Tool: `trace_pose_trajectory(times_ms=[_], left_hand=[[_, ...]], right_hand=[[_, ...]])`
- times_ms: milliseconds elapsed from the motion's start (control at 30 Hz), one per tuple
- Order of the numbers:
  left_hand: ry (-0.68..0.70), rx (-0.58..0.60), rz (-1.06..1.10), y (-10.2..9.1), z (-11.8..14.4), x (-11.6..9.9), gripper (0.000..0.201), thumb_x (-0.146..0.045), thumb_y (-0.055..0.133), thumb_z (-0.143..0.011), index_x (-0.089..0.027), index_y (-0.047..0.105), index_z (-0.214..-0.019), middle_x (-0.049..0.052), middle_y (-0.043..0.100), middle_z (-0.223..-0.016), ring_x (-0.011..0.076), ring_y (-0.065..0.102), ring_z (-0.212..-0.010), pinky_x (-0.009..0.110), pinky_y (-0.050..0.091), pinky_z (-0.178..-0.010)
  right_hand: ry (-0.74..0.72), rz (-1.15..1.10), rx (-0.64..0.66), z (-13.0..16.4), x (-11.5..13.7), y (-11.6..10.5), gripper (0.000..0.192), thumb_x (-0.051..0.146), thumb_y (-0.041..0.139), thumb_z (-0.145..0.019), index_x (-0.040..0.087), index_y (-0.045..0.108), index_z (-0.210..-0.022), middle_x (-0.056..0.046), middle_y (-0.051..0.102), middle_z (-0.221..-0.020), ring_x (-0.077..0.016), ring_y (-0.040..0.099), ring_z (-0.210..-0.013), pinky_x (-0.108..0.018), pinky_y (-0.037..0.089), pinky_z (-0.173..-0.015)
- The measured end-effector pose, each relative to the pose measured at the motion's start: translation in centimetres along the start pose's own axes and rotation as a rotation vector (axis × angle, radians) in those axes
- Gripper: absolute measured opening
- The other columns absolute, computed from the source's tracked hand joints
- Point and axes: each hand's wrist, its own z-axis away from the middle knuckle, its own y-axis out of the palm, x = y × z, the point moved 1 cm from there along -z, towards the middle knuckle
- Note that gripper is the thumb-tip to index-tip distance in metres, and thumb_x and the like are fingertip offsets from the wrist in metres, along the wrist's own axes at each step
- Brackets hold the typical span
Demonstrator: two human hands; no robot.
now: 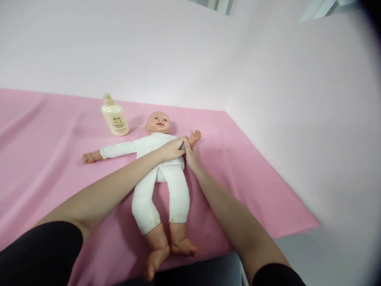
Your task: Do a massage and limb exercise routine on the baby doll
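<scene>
A baby doll (160, 174) with a white cloth body lies on its back, head away from me and feet toward me. My left hand (174, 149) reaches across its chest and is closed around the doll's arm on the right side. My right hand (192, 155) wraps the same arm from the outer side, close beside my left fingers. The doll's small hand (195, 136) sticks out beyond my fingers, while most of that sleeve is hidden under my hands. Its other arm (119, 150) is stretched out to the left on the cloth.
A pale yellow pump bottle (115, 117) stands upright to the left of the doll's head. Pink cloth (238, 171) covers the table, whose right edge slants toward me. A white wall (119, 47) rises behind it.
</scene>
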Motion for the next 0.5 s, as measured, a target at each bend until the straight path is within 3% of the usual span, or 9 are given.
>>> trace_pose_trajectory(times_ms=[500], left_hand=[[-0.013,0.007,-0.002,-0.09,0.07,-0.3,0.028,-0.025,0.051,-0.084,-0.018,0.059,-0.11,0.006,0.068,-0.1,0.0235,0.064,-0.091,0.039,0.052,-0.092]], right_hand=[[0.008,0.018,0.01,-0.15,-0.23,-0.14,0.089,0.075,0.047,-0.089,0.025,0.031,-0.161,-0.004,0.017,-0.176,-0.02,0.011,-0.164,-0.044,0.014,-0.133]])
